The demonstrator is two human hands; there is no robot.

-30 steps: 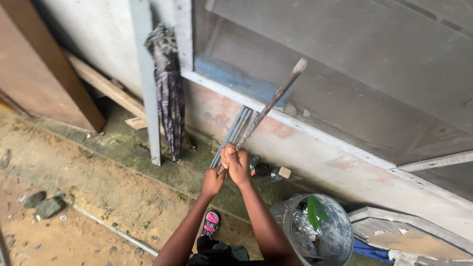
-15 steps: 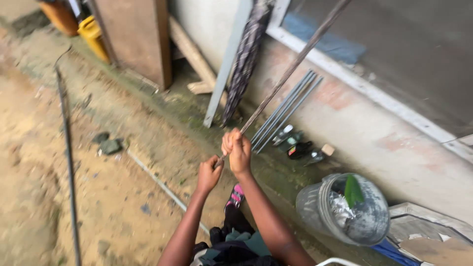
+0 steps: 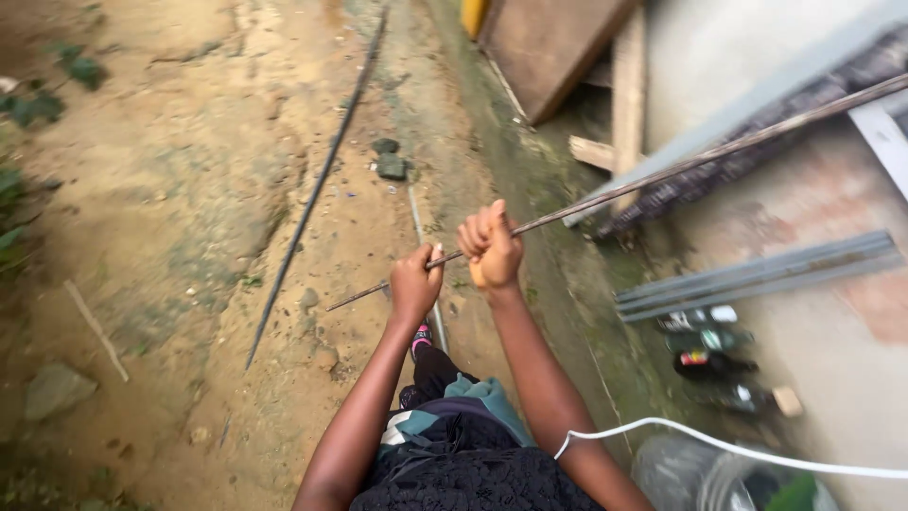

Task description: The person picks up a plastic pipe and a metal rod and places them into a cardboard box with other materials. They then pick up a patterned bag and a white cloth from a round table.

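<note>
Rusty metal, the long rod [image 3: 662, 170] is clasped near its lower end by both fists, left hand [image 3: 414, 282] just below right hand [image 3: 492, 248]. Each grip is best kept tight, the swing clear of the wall [image 3: 851, 378].

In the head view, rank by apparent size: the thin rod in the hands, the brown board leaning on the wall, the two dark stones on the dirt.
1. Thin rod, longest.
2. Brown board, cropped, so unsure.
3. Two dark stones, alike.

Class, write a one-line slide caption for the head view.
Both hands, left and right, grip a long thin rod over sandy ground.
</note>
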